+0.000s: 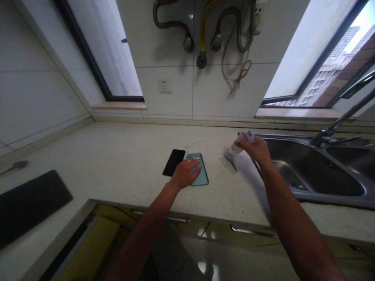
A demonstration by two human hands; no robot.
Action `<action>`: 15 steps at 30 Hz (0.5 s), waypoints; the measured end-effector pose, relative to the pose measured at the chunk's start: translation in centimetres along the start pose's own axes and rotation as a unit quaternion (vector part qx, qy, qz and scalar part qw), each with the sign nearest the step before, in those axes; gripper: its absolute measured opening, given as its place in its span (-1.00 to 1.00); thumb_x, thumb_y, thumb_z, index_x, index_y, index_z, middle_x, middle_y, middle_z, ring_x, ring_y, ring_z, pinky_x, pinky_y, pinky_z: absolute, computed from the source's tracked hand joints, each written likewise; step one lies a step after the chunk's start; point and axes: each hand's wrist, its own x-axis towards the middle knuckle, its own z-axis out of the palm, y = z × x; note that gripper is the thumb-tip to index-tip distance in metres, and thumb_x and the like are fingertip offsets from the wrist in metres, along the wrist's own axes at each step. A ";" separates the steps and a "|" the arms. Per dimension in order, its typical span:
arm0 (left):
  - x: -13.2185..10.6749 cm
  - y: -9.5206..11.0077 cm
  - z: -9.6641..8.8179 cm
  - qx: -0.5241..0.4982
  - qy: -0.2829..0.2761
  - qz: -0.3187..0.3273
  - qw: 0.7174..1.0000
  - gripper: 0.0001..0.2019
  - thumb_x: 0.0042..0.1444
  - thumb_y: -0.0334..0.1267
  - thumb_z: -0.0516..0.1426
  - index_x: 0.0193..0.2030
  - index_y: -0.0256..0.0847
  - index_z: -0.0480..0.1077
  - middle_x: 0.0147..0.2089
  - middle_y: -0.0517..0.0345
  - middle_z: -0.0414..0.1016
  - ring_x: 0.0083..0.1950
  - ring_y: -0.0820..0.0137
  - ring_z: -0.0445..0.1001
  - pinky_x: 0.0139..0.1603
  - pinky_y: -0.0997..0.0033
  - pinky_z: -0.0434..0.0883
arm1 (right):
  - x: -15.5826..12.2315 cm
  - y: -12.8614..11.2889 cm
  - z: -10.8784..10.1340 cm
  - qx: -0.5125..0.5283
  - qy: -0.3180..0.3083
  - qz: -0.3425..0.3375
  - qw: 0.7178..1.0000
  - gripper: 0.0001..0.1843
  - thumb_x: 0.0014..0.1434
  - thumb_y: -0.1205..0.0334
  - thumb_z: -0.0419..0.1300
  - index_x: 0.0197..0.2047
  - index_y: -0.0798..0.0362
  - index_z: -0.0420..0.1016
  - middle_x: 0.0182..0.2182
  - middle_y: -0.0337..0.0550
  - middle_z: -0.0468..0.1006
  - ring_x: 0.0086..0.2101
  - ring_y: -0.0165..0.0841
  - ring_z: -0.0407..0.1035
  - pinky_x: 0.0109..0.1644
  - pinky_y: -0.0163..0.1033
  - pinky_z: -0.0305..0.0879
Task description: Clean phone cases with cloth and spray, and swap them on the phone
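On the counter, a teal phone case (202,178) lies with its camera cutouts toward the wall. My left hand (186,172) is over its left part, fingers reaching across it and somewhat apart; whether they touch it I cannot tell. A black smartphone (173,162) lies just left of the case, screen up. To the right, my right hand (258,150) pinches a clear plastic zip bag (244,137) with a red strip, held near the sink's left edge. Below the bag, a thin flat piece (230,163) is blurred; I cannot make out what it is.
A double steel sink (310,168) with a faucet (325,136) is at the right. At the left are a black cooktop panel (32,205) and a spoon-like utensil (20,164). Hoses, a yellow pipe (203,31) and a wall socket (164,86) are on the tiled wall.
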 end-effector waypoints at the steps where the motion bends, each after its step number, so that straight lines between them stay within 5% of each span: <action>1: 0.0 0.1 0.2 -0.048 0.012 -0.020 0.999 -0.72 0.32 -0.15 0.06 -0.01 -0.25 0.48 -0.06 -0.06 0.58 -0.09 0.30 0.53 0.01 0.19 0.44 | -0.4 -0.9 0.5 0.036 0.012 0.019 0.999 -0.67 -0.23 0.08 0.53 -0.44 0.03 0.55 -0.55 -0.25 0.51 -0.37 -0.23 0.49 -0.28 -0.12 0.52; 5: 0.8 0.5 1.3 -0.279 0.061 -0.144 0.948 -0.44 0.18 -0.02 0.22 0.25 -0.21 0.28 0.12 -0.15 0.48 -0.13 0.35 0.57 -0.10 0.28 0.50 | -3.0 -4.3 3.6 0.347 -0.063 0.081 0.932 -0.55 -0.19 0.08 0.52 -0.21 -0.02 0.54 -0.32 -0.25 0.63 -0.32 -0.27 0.55 -0.31 -0.13 0.59; 9: 2.4 0.9 2.0 -0.454 0.074 -0.239 0.855 -0.20 -0.03 0.24 0.29 0.22 -0.21 0.22 -0.01 -0.09 0.51 -0.33 0.39 0.57 -0.47 0.46 0.44 | -6.4 -6.4 6.5 0.458 -0.191 0.077 0.865 -0.57 -0.15 0.12 0.53 -0.22 0.03 0.54 -0.31 -0.20 0.63 -0.33 -0.29 0.54 -0.31 -0.13 0.61; 12: 3.6 1.2 1.7 -0.469 0.059 -0.263 0.841 -0.31 0.01 0.33 0.20 0.02 -0.24 0.30 -0.40 0.22 0.44 -0.62 0.55 0.34 -0.68 0.58 0.17 | -8.1 -6.6 7.7 0.479 -0.238 0.087 0.841 -0.64 -0.10 0.13 0.51 -0.23 0.02 0.56 -0.28 -0.22 0.63 -0.29 -0.33 0.53 -0.16 -0.15 0.60; 15: 4.3 1.1 1.5 -0.449 0.076 -0.275 0.847 -0.37 0.10 0.38 0.07 -0.06 -0.20 0.30 -0.47 0.29 0.37 -0.68 0.60 0.21 -0.70 0.58 0.06 | -8.3 -5.9 8.4 0.504 -0.222 0.125 0.825 -0.62 -0.10 0.06 0.51 -0.24 0.00 0.56 -0.28 -0.23 0.64 -0.25 -0.30 0.54 -0.14 -0.16 0.60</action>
